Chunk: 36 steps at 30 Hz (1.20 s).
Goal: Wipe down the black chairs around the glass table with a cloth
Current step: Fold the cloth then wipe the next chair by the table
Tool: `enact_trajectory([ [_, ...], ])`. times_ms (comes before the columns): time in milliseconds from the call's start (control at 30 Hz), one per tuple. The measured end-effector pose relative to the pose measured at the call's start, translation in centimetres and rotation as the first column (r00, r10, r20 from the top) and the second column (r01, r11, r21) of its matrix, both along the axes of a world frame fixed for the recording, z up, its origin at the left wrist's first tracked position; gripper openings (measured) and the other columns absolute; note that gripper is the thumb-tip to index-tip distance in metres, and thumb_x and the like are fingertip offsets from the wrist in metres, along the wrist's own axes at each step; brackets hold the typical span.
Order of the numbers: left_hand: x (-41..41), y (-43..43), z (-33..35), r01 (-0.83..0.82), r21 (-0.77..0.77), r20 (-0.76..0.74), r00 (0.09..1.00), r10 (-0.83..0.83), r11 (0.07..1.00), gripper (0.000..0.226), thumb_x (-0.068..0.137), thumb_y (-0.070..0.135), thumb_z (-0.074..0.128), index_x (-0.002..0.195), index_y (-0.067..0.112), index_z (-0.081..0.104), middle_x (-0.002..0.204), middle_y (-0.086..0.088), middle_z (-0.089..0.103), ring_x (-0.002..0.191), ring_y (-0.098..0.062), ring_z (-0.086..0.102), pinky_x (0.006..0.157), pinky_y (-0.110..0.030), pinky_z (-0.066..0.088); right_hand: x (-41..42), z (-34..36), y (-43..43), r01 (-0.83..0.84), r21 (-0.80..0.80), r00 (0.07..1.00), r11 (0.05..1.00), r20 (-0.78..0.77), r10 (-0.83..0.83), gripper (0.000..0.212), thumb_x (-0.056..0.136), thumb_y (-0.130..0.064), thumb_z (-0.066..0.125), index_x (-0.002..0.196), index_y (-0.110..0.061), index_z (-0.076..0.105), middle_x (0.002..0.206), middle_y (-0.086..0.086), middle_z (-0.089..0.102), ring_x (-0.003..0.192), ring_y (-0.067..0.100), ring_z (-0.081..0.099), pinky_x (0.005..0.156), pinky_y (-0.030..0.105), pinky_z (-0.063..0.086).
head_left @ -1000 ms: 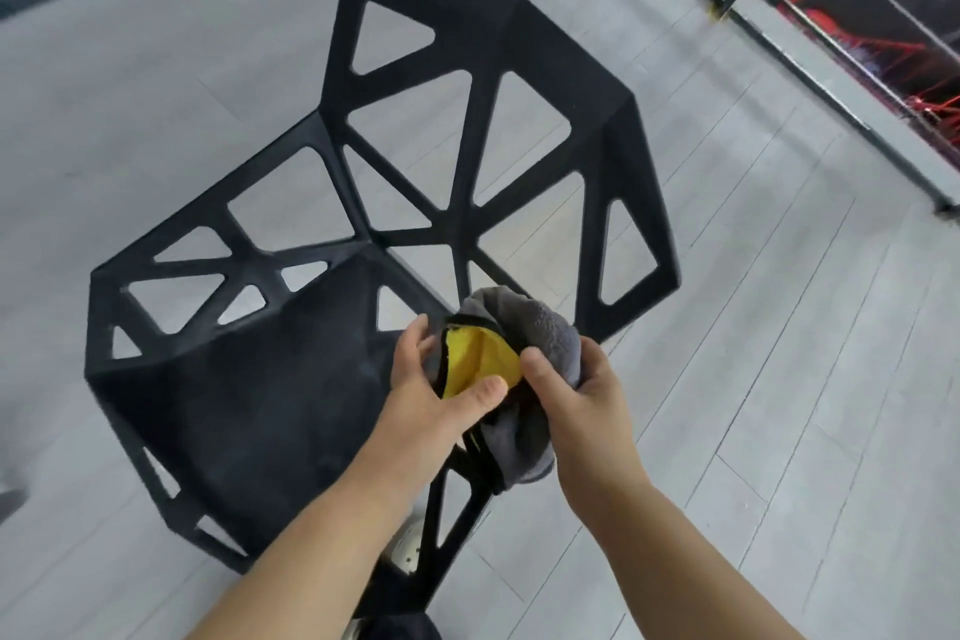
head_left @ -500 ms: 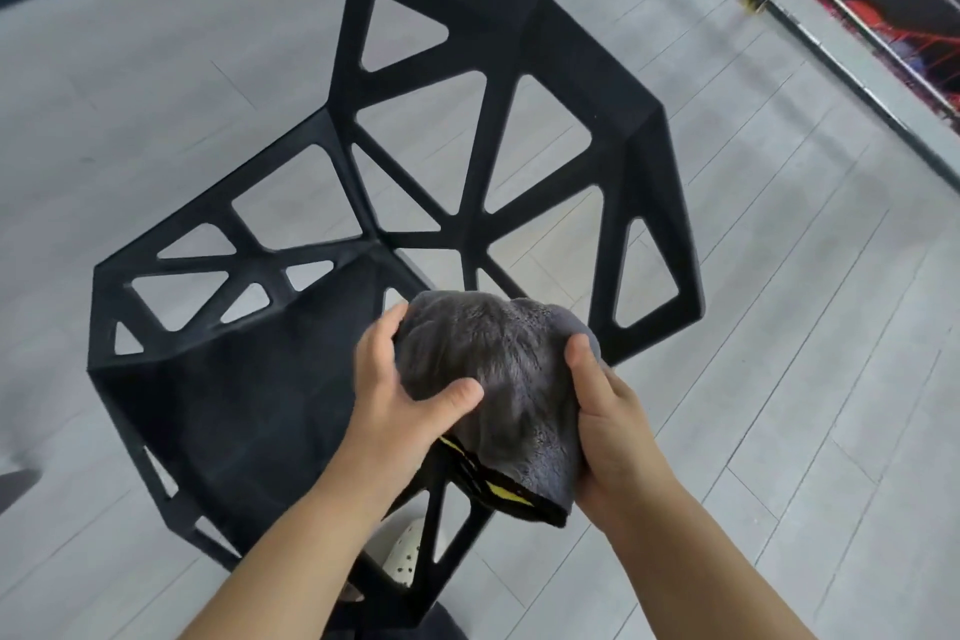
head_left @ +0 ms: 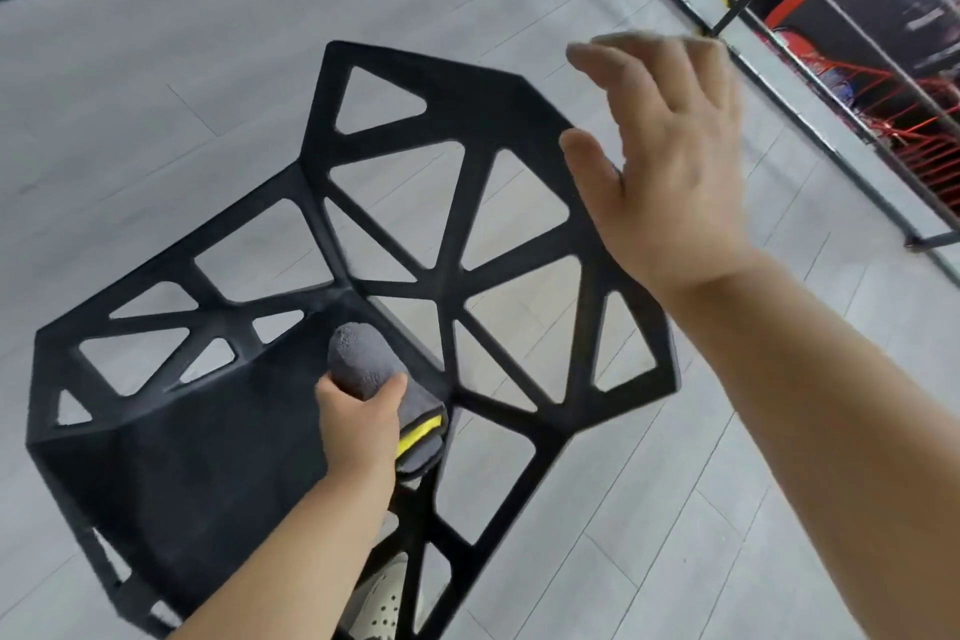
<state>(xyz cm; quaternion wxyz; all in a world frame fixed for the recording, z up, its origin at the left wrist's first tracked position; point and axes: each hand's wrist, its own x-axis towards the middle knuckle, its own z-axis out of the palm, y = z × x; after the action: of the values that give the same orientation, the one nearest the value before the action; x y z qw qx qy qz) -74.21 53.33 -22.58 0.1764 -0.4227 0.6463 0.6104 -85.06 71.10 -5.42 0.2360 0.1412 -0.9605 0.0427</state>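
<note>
Now, in the head view, the two-handed folding is over: half a second ago both hands were bunching the grey cloth above the seat, and the cloth has since passed to the left hand alone. Its fingers and thumb are clenched round the wad, which shows a strip of yellow lining at its lower edge and sits low over the rear of the seat of the black chair, right where the seat meets the openwork back; whether it already presses on the plastic cannot be told. The right hand has let go and risen, motion-blurred, to the upper right corner of the backrest, its fingers released and spread, grasping nothing, and it looks to be in front of the frame, not yet on it. That reads as a reach to steady the chair, so the wiping itself seems about to begin with this chair not yet visibly cleaned. The chair stands on the pale plank floor, a white perforated shoe shows beneath it, and no glass counter is in sight
</note>
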Motion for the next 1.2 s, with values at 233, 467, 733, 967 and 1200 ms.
enact_trajectory([
  [233,-6.7,5.0,-0.7,0.005,0.106,0.007,1.000,-0.006,0.994,0.057,0.088,0.021,0.063,0.134,0.007,0.033,0.132,-0.013,0.049,0.119,-0.032,0.050,0.096,-0.035,0.039,-3.3,-1.5,-0.4,0.378,-0.209,0.704,0.902,0.698,-0.133,0.042,0.101,-0.048,0.024,0.130,-0.029,0.048,0.098,0.000,0.066,0.103,0.024,0.056,0.088,0.035,0.042],
  [467,-9.4,6.7,3.9,-0.062,0.238,-0.117,0.989,0.092,0.969,0.034,0.092,0.022,0.054,0.123,0.019,0.039,0.114,0.003,0.051,0.104,-0.016,0.052,0.089,-0.030,0.041,-4.2,-2.4,0.3,0.498,-0.433,0.660,0.752,0.752,-0.004,0.045,0.100,-0.049,0.027,0.101,-0.025,0.065,0.082,-0.002,0.073,0.084,0.021,0.067,0.086,0.046,0.051],
  [733,-12.4,9.0,12.2,-0.028,0.223,-0.523,0.840,0.144,0.975,0.032,0.087,0.024,0.063,0.113,0.019,0.045,0.107,-0.004,0.059,0.090,-0.010,0.063,0.080,-0.034,0.055,-4.4,-3.1,2.2,0.657,-0.651,0.595,0.380,0.757,0.269,0.058,0.092,-0.052,0.031,0.106,-0.012,0.071,0.105,0.012,0.071,0.103,0.029,0.065,0.101,0.051,0.043],
  [967,-15.0,9.9,13.5,0.013,-0.315,-0.732,0.633,-0.252,0.949,0.063,0.085,0.029,0.064,0.142,0.022,0.037,0.118,0.016,0.041,0.111,0.008,0.036,0.068,0.000,0.034,-4.6,-4.1,3.3,0.627,-0.750,0.670,0.212,0.658,0.345,0.073,0.092,-0.059,0.019,0.122,-0.008,0.063,0.121,0.012,0.065,0.120,0.026,0.056,0.109,0.053,0.032],
  [1200,-12.9,10.3,11.2,0.158,-0.578,-0.681,0.447,-0.580,0.801,0.049,0.081,0.021,0.060,0.129,0.023,0.054,0.106,-0.001,0.052,0.089,-0.016,0.058,0.060,-0.022,0.043,-4.8,-4.1,3.7,0.609,-0.792,0.690,-0.051,0.496,0.527,0.082,0.089,-0.066,0.006,0.144,-0.014,0.037,0.138,0.016,0.051,0.130,0.030,0.045,0.113,0.051,0.029],
])
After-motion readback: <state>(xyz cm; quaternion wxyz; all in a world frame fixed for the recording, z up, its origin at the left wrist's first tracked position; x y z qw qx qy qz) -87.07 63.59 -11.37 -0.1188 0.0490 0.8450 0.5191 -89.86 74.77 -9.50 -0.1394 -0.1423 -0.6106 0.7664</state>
